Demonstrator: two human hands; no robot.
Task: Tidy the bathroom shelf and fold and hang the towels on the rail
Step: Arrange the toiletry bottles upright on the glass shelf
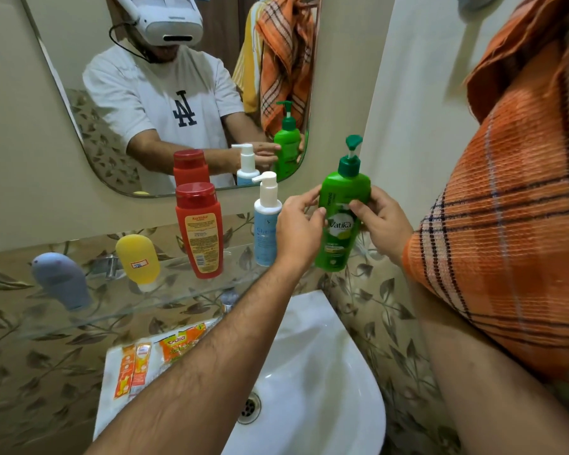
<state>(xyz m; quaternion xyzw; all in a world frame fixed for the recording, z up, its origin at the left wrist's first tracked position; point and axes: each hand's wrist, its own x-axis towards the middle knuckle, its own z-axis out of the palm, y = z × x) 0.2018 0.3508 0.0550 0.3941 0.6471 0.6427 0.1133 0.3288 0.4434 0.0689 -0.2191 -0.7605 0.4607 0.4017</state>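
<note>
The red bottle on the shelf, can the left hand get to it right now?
Probably not yet. The left hand is busy holding the green bottle with the right hand. The red bottle stands just left, with only the blue-white pump bottle between.

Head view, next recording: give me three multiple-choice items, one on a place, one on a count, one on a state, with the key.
1. Where is the red bottle?
A. in the sink
B. on the glass shelf
C. on the floor

2. How many bottles stand on the shelf?
A. four
B. one
C. seven

3. The green pump bottle is:
A. lying on the shelf
B. in the sink
C. held in both hands

Key: 1 B, it stands upright on the shelf. 2 A, grey, yellow, red, pale blue. 3 C, left hand and right hand grip it.
</note>
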